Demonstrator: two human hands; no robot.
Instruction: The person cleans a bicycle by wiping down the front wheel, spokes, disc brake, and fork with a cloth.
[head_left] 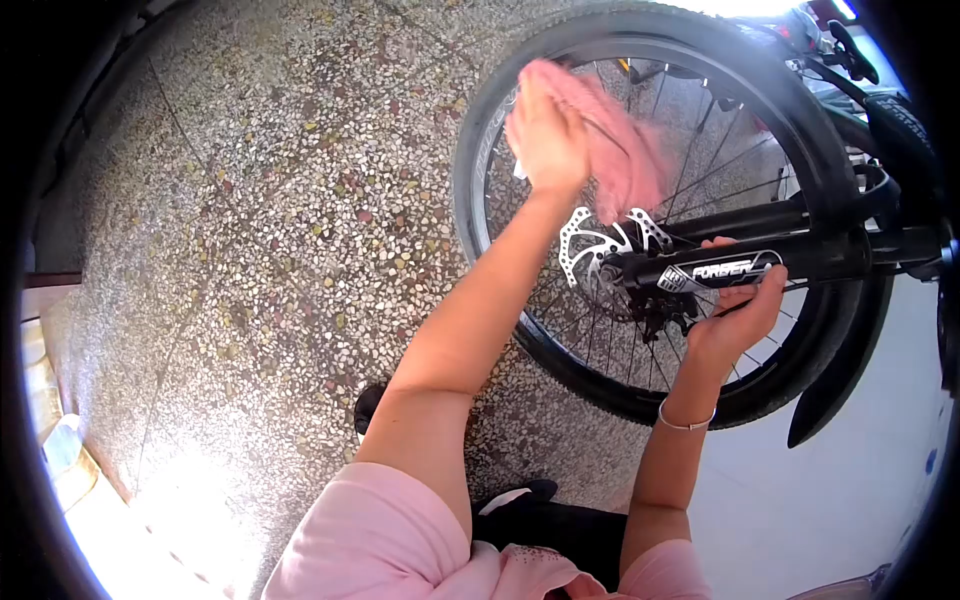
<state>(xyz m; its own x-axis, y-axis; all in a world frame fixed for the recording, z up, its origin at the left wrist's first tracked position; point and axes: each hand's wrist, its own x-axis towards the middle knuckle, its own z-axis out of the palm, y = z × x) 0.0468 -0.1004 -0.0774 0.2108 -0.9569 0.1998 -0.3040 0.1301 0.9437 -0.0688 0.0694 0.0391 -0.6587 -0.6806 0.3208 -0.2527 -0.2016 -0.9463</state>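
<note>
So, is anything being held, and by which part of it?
The left hand holds the pink cloth by its left side in the view; the right hand grips the black fork leg at its lettered part.

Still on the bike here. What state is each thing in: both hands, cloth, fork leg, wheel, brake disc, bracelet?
Left hand: on the cloth, grip unclear
Pink cloth: crumpled, over part of the wheel, edge blurred
Right hand: closed around the fork leg
Fork leg: held
Wheel: mounted in the fork
Brake disc: fitted at the hub, partly hidden
Bracelet: worn, right wrist
</note>
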